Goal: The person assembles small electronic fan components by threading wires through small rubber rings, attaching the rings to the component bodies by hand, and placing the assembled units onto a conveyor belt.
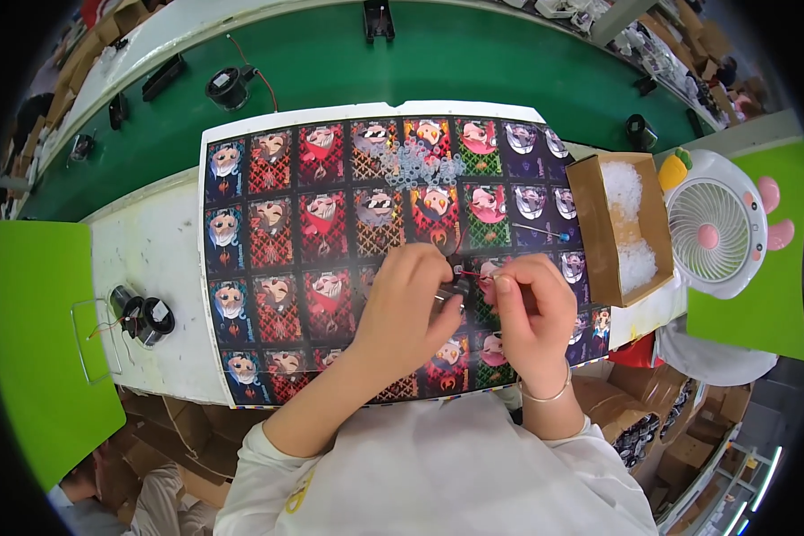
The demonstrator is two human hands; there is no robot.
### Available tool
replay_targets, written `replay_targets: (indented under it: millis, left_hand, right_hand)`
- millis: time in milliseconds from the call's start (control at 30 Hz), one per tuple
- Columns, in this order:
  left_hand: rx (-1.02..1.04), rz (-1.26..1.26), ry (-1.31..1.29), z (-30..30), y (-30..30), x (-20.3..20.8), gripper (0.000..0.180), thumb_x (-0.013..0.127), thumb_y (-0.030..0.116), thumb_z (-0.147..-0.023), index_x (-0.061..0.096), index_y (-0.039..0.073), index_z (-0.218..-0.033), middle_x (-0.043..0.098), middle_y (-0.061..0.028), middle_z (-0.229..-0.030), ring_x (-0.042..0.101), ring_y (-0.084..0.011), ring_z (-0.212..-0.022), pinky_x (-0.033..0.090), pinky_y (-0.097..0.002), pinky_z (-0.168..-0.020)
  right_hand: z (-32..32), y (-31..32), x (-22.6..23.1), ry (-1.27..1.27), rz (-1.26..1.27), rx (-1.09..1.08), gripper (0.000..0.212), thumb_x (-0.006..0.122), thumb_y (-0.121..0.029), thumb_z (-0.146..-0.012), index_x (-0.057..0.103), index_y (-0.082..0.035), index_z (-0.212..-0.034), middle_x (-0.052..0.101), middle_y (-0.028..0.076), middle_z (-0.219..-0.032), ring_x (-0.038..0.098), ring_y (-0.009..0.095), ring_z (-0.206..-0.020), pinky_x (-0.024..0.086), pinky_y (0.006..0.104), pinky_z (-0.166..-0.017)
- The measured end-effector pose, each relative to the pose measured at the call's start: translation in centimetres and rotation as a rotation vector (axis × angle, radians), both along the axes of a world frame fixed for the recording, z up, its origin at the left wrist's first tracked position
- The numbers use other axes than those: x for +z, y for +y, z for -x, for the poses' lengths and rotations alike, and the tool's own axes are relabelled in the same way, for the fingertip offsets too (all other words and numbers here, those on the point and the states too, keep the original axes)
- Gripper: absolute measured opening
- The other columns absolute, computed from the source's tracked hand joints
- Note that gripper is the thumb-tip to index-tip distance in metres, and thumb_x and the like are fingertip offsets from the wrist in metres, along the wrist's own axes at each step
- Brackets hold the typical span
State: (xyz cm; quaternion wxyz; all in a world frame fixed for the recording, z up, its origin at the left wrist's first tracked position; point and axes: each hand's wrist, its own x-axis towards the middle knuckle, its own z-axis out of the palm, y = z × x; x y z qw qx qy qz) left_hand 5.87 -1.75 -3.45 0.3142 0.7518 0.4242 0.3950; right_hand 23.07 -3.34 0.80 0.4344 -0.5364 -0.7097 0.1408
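Observation:
My left hand (408, 299) is closed round a small black part (458, 284), most of which its fingers hide. A bit of shiny metal shows by the left thumb. Thin red and dark wires (472, 272) run from the part toward my right hand (538, 308). The right thumb and forefinger pinch the end of these wires; the very tip is too small to make out. Both hands are over a printed sheet of cartoon character cards (326, 246). Beyond them lies a loose pile of small clear rings (420, 164).
A cardboard tray (593, 234) of white translucent bits stands at the right, beside a white fan (710, 223). A blue-tipped screwdriver (540, 231) lies on the sheet. Black round housings (156, 317) with wires sit at the left; another housing (229, 88) rests on the green conveyor belt (317, 67).

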Motion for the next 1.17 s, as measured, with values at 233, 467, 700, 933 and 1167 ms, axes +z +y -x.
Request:
replay_targets:
  millis: [233, 467, 700, 933, 1167]
  left_hand:
    - [-0.031, 0.188, -0.147, -0.9, 0.7, -1.9, 0.041, 0.062, 0.006, -0.08, 0.055, -0.003, -0.12, 0.059, -0.02, -0.113, 0.055, -0.039, -0.107, 0.043, -0.0475, -0.094]
    - [-0.065, 0.23, -0.133, -0.9, 0.7, -1.7, 0.038, 0.059, 0.009, -0.085, 0.06, 0.001, -0.122, 0.064, -0.0157, -0.105, 0.059, -0.035, -0.1, 0.044, -0.0455, -0.088]
    - [-0.062, 0.219, -0.158, -1.1, 1.0, -1.8, 0.031, 0.059, 0.007, -0.085, 0.065, 0.003, -0.115, 0.064, -0.0111, -0.091, 0.059, -0.0308, -0.086, 0.044, -0.0427, -0.08]
    - [-0.094, 0.294, -0.145, -0.7, 1.0, -1.7, 0.037, 0.056, -0.002, -0.083, 0.065, 0.004, -0.118, 0.066, -0.0123, -0.098, 0.06, -0.0286, -0.09, 0.045, -0.0375, -0.083]
    - [-0.081, 0.307, -0.218, -0.9, 0.9, -1.9, 0.035, 0.059, -0.001, -0.084, 0.065, 0.003, -0.118, 0.066, -0.0137, -0.101, 0.061, -0.0273, -0.093, 0.047, -0.0364, -0.084]
  right_hand:
    - [-1.4, 0.7, -3.0, 1.272, 0.825, 0.081, 0.015, 0.05, -0.005, -0.099, 0.063, 0.001, -0.103, 0.064, 0.006, -0.091, 0.06, 0.011, -0.074, 0.05, 0.0262, -0.065]
    - [-0.4, 0.7, -2.6, 0.362, 0.523, 0.1, 0.018, 0.063, 0.009, -0.084, 0.069, -0.001, -0.097, 0.06, 0.005, -0.088, 0.059, 0.009, -0.075, 0.048, 0.0263, -0.061]
    - [-1.5, 1.8, -1.7, -0.122, 0.089, 0.227, 0.027, 0.066, 0.007, -0.074, 0.068, -0.002, -0.099, 0.061, 0.012, -0.091, 0.061, 0.028, -0.081, 0.051, 0.0362, -0.07]
    - [-7.3, 4.6, -4.3, -0.644, 0.324, -0.143, 0.014, 0.068, -0.006, -0.082, 0.061, -0.003, -0.094, 0.059, 0.014, -0.096, 0.054, 0.035, -0.095, 0.044, 0.0431, -0.081]
    - [-2.3, -0.4, -0.6, 0.021, 0.564, 0.139, 0.008, 0.065, -0.006, -0.087, 0.058, -0.004, -0.088, 0.062, 0.012, -0.081, 0.063, 0.021, -0.074, 0.048, 0.0303, -0.066]
